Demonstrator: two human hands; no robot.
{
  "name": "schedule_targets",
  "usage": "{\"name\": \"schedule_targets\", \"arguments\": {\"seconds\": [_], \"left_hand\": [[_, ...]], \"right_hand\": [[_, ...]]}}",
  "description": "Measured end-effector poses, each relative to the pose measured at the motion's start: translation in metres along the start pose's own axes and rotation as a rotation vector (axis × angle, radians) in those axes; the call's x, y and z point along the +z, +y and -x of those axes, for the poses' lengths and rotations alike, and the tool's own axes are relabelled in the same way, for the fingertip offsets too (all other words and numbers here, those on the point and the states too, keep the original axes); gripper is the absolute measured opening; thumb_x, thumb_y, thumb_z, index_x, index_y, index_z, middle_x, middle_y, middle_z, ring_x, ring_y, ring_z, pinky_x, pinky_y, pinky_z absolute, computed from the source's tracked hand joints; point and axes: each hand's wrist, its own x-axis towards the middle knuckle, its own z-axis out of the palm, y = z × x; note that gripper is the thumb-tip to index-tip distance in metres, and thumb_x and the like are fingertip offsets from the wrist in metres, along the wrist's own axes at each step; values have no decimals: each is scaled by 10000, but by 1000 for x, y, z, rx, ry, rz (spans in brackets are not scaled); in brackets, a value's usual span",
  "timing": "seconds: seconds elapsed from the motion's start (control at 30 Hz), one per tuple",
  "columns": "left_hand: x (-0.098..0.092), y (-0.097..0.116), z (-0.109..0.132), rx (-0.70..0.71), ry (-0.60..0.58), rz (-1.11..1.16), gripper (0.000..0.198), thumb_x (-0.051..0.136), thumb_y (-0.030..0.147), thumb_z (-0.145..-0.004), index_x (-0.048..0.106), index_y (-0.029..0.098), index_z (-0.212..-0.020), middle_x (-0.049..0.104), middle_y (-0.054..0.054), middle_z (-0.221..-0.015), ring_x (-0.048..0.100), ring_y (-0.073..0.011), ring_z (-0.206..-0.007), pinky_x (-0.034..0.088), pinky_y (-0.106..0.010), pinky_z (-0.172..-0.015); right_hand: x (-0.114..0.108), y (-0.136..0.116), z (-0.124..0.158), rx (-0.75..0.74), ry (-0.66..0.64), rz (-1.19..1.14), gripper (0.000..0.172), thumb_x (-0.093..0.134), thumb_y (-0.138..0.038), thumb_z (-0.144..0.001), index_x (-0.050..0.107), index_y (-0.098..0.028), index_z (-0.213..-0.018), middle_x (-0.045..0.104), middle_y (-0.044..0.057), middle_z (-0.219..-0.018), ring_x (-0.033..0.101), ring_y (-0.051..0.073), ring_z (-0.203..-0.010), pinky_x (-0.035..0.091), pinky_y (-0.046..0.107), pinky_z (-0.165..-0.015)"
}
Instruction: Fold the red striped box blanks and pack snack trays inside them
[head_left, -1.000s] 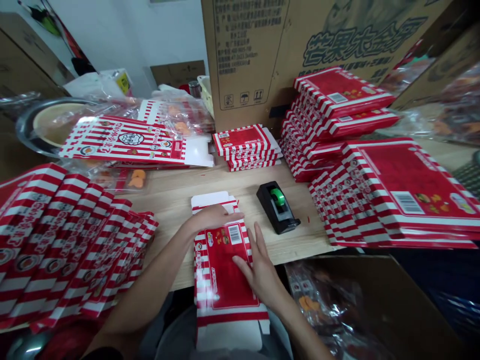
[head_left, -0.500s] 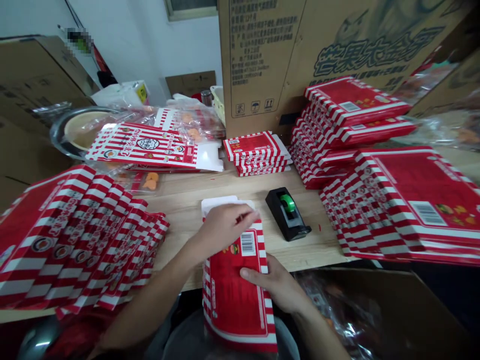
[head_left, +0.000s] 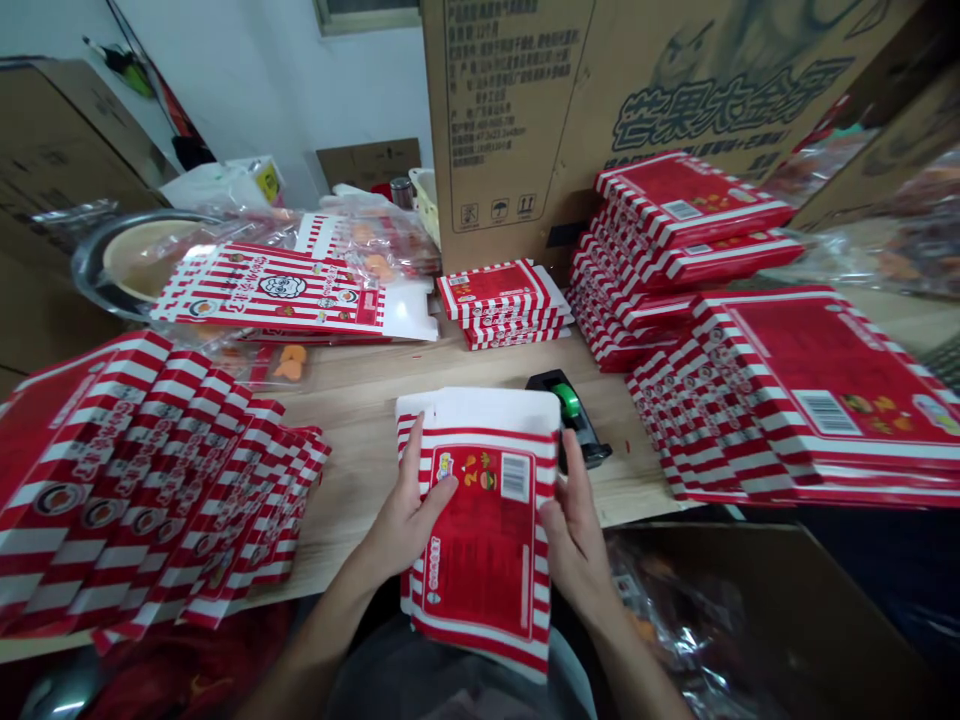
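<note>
Up off the table vs. earlier frame: red-and-white striped carton blank [head_left: 480, 570], now raised & tilted toward camera, white flap [head_left: 480, 408] along top edge, both hands on its sides instead of one across flap. L hand [head_left: 405, 525] at left edge, thumb across red panel; R hand [head_left: 576, 530] at right edge, fingers upright along side. Grip narrow, blank held btwn both hands by its edges; fingertips behind blank hidden, so exact hold there can't be told. Blank at approx 6 o'clock in view, over front of wooden table [head_left: 352, 470], just beside black tape dispenser [head_left: 546, 381] w/ green roll, at blank's 1 o'clock, partly hidden by it. Step in hand, by the look: handling one flat blank, flap end up. Next move calls for steady hold on both edges, flap clear of dispenser. Overlapping flat cartons [head_left: 135, 480] at 9 o'clock, small stack of cartons [head_left: 502, 300] at 12, bigger stacks of cartons [head_left: 795, 390] at 3, printed cardboard box [head_left: 600, 100] behind.
</note>
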Motion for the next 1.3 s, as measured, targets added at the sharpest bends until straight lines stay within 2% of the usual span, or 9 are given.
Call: {"name": "schedule_targets", "arguments": {"seconds": [0.07, 0.2, 0.33, 0.4, 0.5, 0.6, 0.7, 0.93, 1.3], "left_hand": [[-6, -1, 1, -6, -40, 6, 605, 492, 342, -847, 193, 285, -1371, 456, -72, -1340, 538, -195, -1094, 452, -325, -904], [-11, -2, 1, -35, -27, -41, 375, 468, 351, -853, 392, 235, -1201, 619, -38, -1054, 607, -138, -798, 504, -260, -718], [-9, 4, -1, 0, -85, -150, 280, 405, 362, -878, 427, 222, -1120, 607, -17, -943, 579, -128, -751, 480, -234, -678], [-10, 8, -2, 23, -120, -217, 267, 377, 359, -890, 428, 219, -1112, 602, -15, -914, 566, -128, -740, 467, -236, -686], [-12, 12, -6, 24, -124, -289, 236, 351, 360, -900, 437, 220, -1070, 594, -5, -874, 551, -131, -727, 451, -238, -685], [-11, 16, -8, 23, -126, -319, 211, 344, 358, -903, 443, 220, -1027, 590, -9, -885, 554, -141, -770, 443, -247, -713], [-6, 20, -6, 33, -180, -358, 214, 343, 350, -907, 458, 221, -1032, 608, -19, -909, 567, -150, -807, 433, -253, -741], [1, 26, 1, 88, -262, -373, 238, 352, 339, -906, 468, 218, -1076, 614, -51, -1020, 576, -167, -891, 438, -264, -786], [4, 4, 5, 90, -216, -107, 392, 378, 299, -912, 200, 230, -1254, 580, -85, -1139, 577, -157, -975, 459, -306, -849]], "right_hand": [[-3, -1, 0, -25, 16, 52, 564, 420, -493, -853, 322, -248, -1351, 453, 65, -1351, 391, 220, -1259, 335, 381, -1029], [-5, -7, -7, 30, 44, 79, 395, 443, -509, -838, 582, -230, -1079, 602, 58, -1162, 555, 227, -1057, 440, 344, -906], [-8, -15, -21, 126, 118, 100, 358, 520, -529, -779, 635, -191, -789, 681, 56, -843, 617, 227, -803, 499, 314, -714], [-11, -21, -28, 176, 92, 20, 345, 576, -510, -748, 621, -197, -887, 675, 39, -801, 621, 203, -712, 507, 291, -629], [-17, -30, -38, 170, -54, -81, 479, 635, -475, -713, 540, -253, -1126, 676, 15, -808, 632, 180, -680, 519, 280, -608], [-22, -40, -45, 88, -223, -4, 292, 683, -447, -668, 663, -215, -845, 685, 63, -885, 637, 218, -831, 519, 308, -728], [-23, -50, -51, 41, -330, 45, 288, 712, -416, -642, 561, -179, -580, 670, 96, -969, 626, 236, -875, 509, 325, -762], [-24, -73, -70, 212, -691, 125, 216, 681, -343, -691, 561, -187, -780, 654, 3, -761, 609, 146, -727, 472, 217, -613], [-21, -69, -52, -55, -533, 367, 106, 611, -294, -763, 676, -215, -732, 680, -19, -715, 611, 143, -669, 481, 236, -615]]}}
